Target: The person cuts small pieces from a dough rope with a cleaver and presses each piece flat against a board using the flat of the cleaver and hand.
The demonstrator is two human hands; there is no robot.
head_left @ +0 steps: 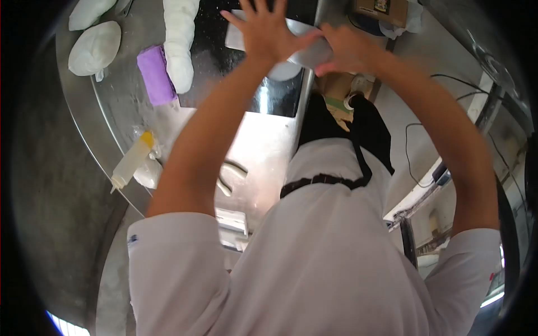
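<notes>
Flat metal blade (311,55), broad and grey, lies at twelve o'clock, low over a glossy black board (210,73) on a stainless-steel table (263,145). A pale round piece (284,71) shows just beside its lower edge. A long white roll (179,53) rests at eleven o'clock, partly on the board, with a folded purple cloth (156,76) beside it at ten. Farther out at ten are white bundles (95,49), and at nine a squeeze bottle (131,161) with a yellow collar lies on its side near the table's rim. Around two o'clock the room shows a grey floor (412,89); a cardboard box (381,10) is at one, and dark cables (407,154) trail down at three.

Both of the person's bare hands reach forward, forearms converging from short white sleeves. The left hand (263,35) is open, fingers fanned away from the body, thumb stretched towards the right; whether it presses the blade, I cannot tell. The right hand (344,49), slightly blurred, appears to grip the blade's right end.
</notes>
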